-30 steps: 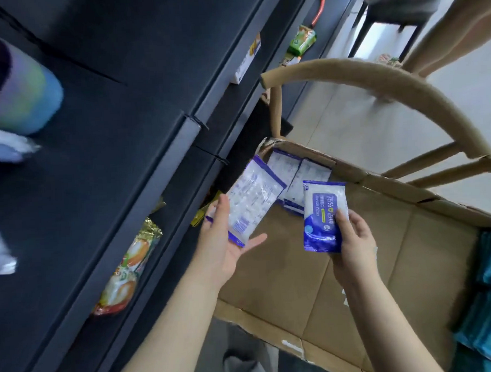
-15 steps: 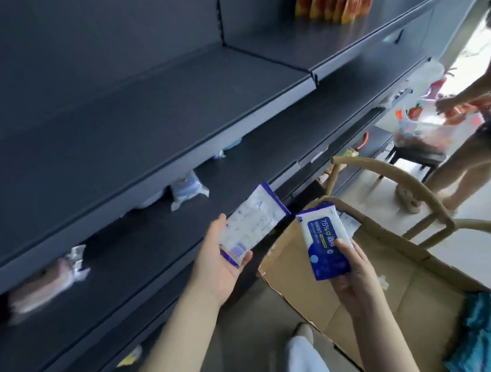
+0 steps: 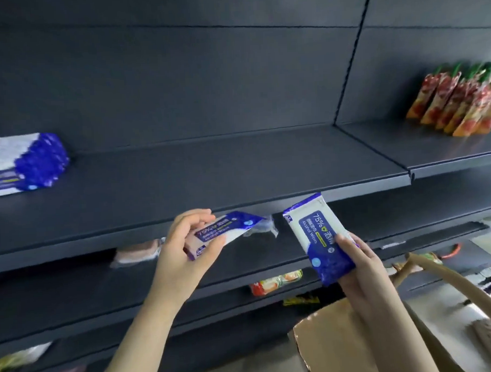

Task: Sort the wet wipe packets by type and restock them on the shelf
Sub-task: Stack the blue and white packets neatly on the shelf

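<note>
My left hand (image 3: 182, 244) grips a blue and white alcohol wipe packet (image 3: 226, 229), held nearly flat just below the front edge of the dark shelf (image 3: 238, 172). My right hand (image 3: 357, 268) holds a second packet of the same kind (image 3: 317, 239), tilted with its printed face toward me. A row of matching blue and white packets (image 3: 26, 164) stands on the shelf at the far left. Both held packets are in front of the shelf below.
Red and orange snack pouches (image 3: 460, 103) stand on the shelf section to the right. Other packets lie on the lower shelves (image 3: 276, 280). A cardboard box (image 3: 330, 348) on a wooden chair (image 3: 445, 284) is at the bottom right.
The view rose from the cardboard box to the upper shelf. Both hands lifted their packets up toward the shelf edge, and the left packet turned to show its printed face.
</note>
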Available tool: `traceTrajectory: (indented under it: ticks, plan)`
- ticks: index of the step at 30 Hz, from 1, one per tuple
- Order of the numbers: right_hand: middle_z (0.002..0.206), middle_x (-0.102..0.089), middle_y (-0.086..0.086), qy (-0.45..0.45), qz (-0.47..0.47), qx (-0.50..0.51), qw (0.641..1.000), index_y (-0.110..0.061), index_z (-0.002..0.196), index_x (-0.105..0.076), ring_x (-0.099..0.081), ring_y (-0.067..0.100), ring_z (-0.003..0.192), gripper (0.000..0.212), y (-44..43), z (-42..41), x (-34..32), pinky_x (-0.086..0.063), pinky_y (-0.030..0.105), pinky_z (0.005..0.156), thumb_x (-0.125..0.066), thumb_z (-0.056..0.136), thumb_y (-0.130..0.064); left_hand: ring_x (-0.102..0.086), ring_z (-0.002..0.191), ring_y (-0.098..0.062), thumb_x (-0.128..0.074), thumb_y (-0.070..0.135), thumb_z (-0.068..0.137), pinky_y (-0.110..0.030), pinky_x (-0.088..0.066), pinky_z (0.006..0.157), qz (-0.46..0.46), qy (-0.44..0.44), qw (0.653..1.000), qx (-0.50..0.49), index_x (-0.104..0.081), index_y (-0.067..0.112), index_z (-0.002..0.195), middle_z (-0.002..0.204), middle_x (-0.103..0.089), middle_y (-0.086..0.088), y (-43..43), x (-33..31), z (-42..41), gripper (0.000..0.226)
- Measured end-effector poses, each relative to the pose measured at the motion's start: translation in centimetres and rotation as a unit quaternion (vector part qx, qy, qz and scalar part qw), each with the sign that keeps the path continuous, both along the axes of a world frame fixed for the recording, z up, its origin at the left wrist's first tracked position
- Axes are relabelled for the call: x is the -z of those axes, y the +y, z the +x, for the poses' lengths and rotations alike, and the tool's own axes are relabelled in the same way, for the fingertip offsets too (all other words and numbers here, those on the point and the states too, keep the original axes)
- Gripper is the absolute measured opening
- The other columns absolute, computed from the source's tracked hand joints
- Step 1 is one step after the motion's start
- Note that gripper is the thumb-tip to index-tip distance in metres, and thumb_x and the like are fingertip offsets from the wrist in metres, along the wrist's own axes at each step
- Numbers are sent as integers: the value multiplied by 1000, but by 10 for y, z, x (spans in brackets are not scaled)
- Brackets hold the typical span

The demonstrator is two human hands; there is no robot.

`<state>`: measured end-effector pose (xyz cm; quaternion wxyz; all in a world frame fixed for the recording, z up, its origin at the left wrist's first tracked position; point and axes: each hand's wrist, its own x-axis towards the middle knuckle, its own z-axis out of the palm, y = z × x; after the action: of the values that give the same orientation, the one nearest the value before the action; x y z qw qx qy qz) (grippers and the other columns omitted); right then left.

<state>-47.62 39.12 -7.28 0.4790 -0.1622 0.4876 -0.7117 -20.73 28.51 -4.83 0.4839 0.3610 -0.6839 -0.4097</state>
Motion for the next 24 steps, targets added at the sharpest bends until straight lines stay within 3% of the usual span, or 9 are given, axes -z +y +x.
traceTrajectory:
  ticks: [3,7,10,12,17,20,24]
  plan:
    - [116,-71,16,17,-2,-44,999,-7,115,-63,-69,27,98,37,-26,18,-10,-59,34,72,-67,83,-25,-53,123,-14,-67,46,76,-8,-46,83,-76,-22,995,-56,-60,27,112,126,-55,12,0,-5,33,42]
    - [117,-71,16,12,-12,-91,996,-2,119,-62,-69,28,100,38,-70,61,-25,-59,35,77,-65,88,-23,-51,124,-16,-69,50,75,-16,-48,88,-125,-80,984,-99,-51,45,113,127,-52,19,-8,-10,82,43]
    - [120,-70,14,23,-13,-127,992,-2,122,-62,-68,30,109,38,-107,105,-34,-54,45,93,-65,90,-21,-49,124,-14,-75,49,74,-15,-48,90,-134,-113,977,-122,-51,37,120,127,-51,21,-29,-6,120,53]
    - [116,-72,12,40,-8,-136,990,-4,121,-63,-70,29,106,35,-133,137,-38,-55,43,90,-65,91,-21,-48,123,-14,-76,46,74,-13,-47,90,-143,-133,971,-135,-50,36,122,128,-50,22,-50,-2,149,55]
    - [107,-75,12,73,11,-149,986,-5,115,-65,-74,26,94,28,-192,215,-36,-61,34,71,-68,91,-19,-46,122,2,-82,36,74,-10,-48,83,-86,-157,974,-140,-41,44,127,125,-44,33,-109,6,220,68]
    - [105,-75,11,113,8,-150,982,-9,114,-66,-73,27,96,28,-226,257,-33,-58,40,79,-70,90,-21,-43,120,8,-81,38,74,-9,-45,85,-65,-203,968,-130,-39,42,134,126,-43,30,-148,12,264,73]
    - [99,-77,7,150,-5,-147,978,-11,108,-67,-74,23,88,25,-260,307,-34,-58,40,78,-75,86,-20,-42,123,8,-80,42,75,-23,-45,99,-27,-267,959,-89,-38,39,137,133,-43,26,-187,17,312,75]
